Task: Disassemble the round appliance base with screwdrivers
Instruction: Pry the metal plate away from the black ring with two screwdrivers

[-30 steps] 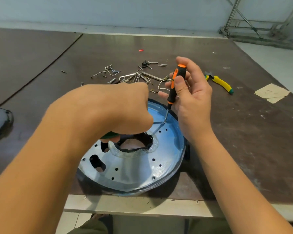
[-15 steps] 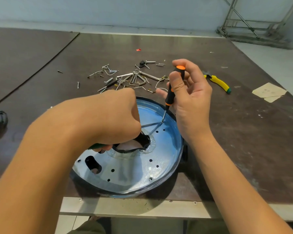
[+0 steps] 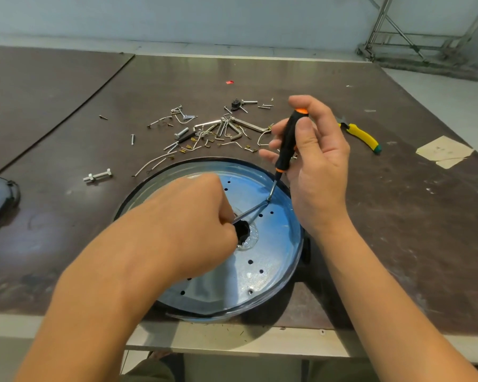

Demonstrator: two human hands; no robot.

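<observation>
Our right hand (image 3: 315,166) is pinching a slim black screwdriver with an orange cap (image 3: 287,142) between thumb and fingers, holding it nearly upright. Our left hand (image 3: 188,224) is curling into a fist round a second screwdriver (image 3: 253,209), of which only the thin steel shaft is showing. Both tips are meeting on the round shiny metal appliance base with a dark rim (image 3: 273,271), lying flat at the near edge of the dark brown table (image 3: 398,244). Behind it, loose screws, hex keys and wires (image 3: 218,130) are lying scattered, with yellow-handled pliers (image 3: 362,135) to the right.
</observation>
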